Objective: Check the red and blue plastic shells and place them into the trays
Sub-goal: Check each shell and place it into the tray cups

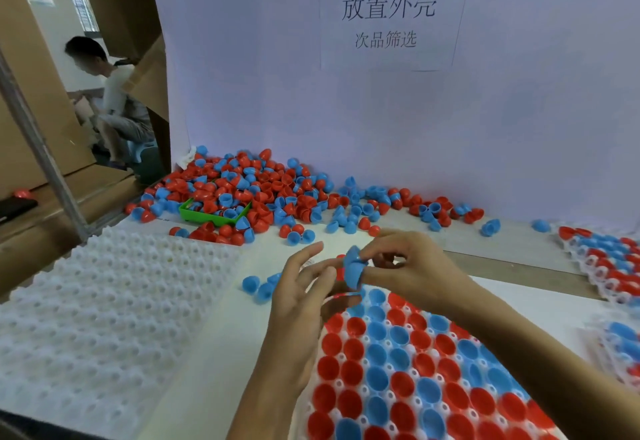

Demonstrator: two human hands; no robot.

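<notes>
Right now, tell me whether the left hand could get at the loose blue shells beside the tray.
Probably yes. The left hand is open and holds nothing, and the loose blue shells lie on bare table just to its left, with nothing between. Only the right hand holds a blue shell.

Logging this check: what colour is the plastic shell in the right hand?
Blue plastic shell, pinched by the right hand; head view.

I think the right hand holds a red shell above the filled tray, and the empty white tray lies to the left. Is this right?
Not quite: the shell in the right hand is blue, not red, as the head view shows. The rest stands: it is held above the filled tray, and the empty white tray lies to the left.
</notes>
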